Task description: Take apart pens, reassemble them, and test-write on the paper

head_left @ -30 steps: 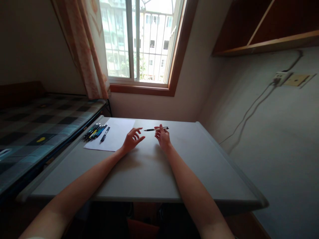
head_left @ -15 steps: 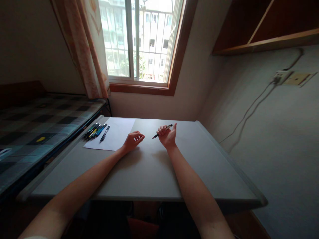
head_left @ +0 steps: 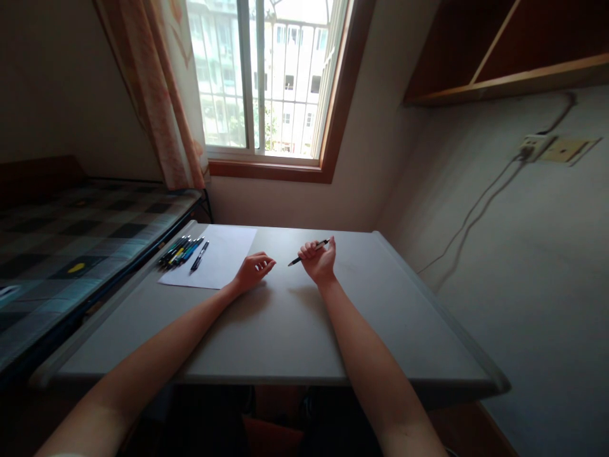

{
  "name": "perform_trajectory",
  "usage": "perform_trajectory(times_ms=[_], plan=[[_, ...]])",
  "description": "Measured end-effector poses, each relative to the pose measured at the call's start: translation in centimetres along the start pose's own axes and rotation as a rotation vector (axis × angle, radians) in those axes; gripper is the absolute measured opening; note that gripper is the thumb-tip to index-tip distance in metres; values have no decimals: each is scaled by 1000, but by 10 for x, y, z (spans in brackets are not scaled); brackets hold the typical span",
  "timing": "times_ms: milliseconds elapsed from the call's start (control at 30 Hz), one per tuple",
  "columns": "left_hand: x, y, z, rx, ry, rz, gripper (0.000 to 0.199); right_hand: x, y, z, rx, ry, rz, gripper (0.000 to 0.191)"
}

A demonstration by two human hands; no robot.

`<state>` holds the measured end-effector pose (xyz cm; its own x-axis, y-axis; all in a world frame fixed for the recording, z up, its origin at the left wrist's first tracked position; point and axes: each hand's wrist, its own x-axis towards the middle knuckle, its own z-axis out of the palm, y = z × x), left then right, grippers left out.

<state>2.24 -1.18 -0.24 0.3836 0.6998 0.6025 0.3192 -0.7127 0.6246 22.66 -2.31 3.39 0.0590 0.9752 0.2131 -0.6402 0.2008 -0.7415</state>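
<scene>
My right hand (head_left: 320,263) is now enclosing the black-and-white pen (head_left: 295,261) more securely, tip pointing toward 8 o'clock; left hand (head_left: 254,269) hanging half-open.

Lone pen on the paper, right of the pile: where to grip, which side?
Likely mid-barrel, pinched across its width, from above and the right: the lone pen lies flat and slanted on the paper, with the pen pile close on its left, bare paper right.

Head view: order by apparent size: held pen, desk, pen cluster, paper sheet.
1. Desk
2. Paper sheet
3. Pen cluster
4. Held pen, partly hidden by the right hand
</scene>
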Motion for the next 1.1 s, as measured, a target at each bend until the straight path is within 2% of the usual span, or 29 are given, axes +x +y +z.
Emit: perform_trajectory(times_ms=[100, 300, 400, 500, 633, 733, 833, 933, 1033, 1100], plan=[[0, -1, 0, -3, 3, -7, 26, 0, 0, 1, 34, 6, 29, 51], [-1, -6, 2, 10, -15, -21, 25, 1, 0, 1, 98, 99, 43, 45], [-2, -7, 3, 20, -13, -26, 25, 3, 2, -1, 142, 93, 69, 30], [-1, -5, 2, 27, 28, -13, 25, 5, 5, -3, 95, 90, 114, 14], [2, -1, -2, 56, 128, -33, 26, 5, 8, -2, 74, 145, 112, 23], [4, -2, -8, 203, 172, -126, 31, 4, 10, -2, 36, 189, 113, 29], [4, -6, -17, 552, 161, -261, 38, 6, 12, -6, -76, 237, 82, 41], [2, -10, -25, 825, 71, -412, 50, 9, 16, -8, -314, 257, 24, 53], [2, -11, -31, 900, -69, -553, 57, 8, 23, -5, -659, 219, -155, 42], [2, -10, -32, 901, -141, -588, 60, 5, 28, -1, -881, 105, -296, 32]])
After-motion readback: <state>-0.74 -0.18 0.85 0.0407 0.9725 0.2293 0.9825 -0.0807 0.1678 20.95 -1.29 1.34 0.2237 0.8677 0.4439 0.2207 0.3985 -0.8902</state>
